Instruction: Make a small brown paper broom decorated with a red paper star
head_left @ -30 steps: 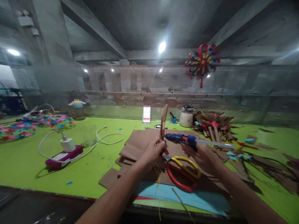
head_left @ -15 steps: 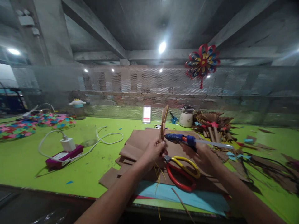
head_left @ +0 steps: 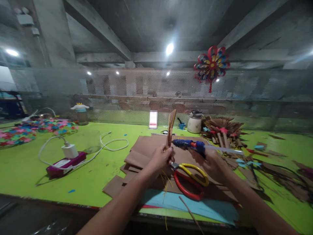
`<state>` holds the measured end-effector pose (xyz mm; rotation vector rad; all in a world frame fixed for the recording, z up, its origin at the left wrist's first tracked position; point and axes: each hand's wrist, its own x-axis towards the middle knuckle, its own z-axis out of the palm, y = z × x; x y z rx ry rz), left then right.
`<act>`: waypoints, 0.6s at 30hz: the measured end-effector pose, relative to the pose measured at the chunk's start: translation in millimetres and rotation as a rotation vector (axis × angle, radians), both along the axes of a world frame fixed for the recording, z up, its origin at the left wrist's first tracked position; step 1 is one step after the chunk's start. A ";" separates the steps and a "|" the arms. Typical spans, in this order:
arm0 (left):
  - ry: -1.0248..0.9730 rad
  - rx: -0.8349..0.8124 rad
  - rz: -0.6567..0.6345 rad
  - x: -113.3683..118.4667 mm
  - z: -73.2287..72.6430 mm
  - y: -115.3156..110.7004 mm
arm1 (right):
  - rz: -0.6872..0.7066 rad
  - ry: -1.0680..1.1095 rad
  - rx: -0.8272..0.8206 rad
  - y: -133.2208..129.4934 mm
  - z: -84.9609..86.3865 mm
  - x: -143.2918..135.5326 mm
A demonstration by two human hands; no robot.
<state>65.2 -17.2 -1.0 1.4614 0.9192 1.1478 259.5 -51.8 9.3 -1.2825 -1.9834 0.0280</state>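
My left hand (head_left: 164, 157) is closed around the lower end of a folded brown paper piece (head_left: 171, 125) that stands upright with a yellow string along its edge. In my right hand (head_left: 209, 161) is a blue glue gun (head_left: 188, 144), a clear glue stick jutting from its back. The gun's tip is at the paper, just above my left fingers. Scissors (head_left: 192, 186) with one red and one yellow handle lie below my hands, on brown paper sheets (head_left: 144, 147). Light-blue paper (head_left: 202, 206) lies under the brown sheets near the front edge.
On the green table (head_left: 102, 182) are a purple power strip (head_left: 66, 164) with a white charger and cable, a clear cup (head_left: 92, 142), a lit phone (head_left: 153, 119), a white jar (head_left: 195, 123), brown paper fans (head_left: 220, 129) and colourful stars (head_left: 53, 125). A red paper flower (head_left: 212, 65) hangs behind.
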 end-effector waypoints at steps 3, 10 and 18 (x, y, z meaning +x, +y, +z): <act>0.001 0.010 -0.002 -0.3 -0.6 -0.1 | 0.015 -0.006 0.001 -0.3 0.4 0.1; 0.001 -0.019 0.015 0.7 2.9 -3.3 | -0.025 -0.026 -0.030 -2.1 1.2 0.1; -0.011 -0.023 -0.003 -0.1 1.3 -1.6 | -0.021 0.015 -0.043 -3.1 1.4 -0.7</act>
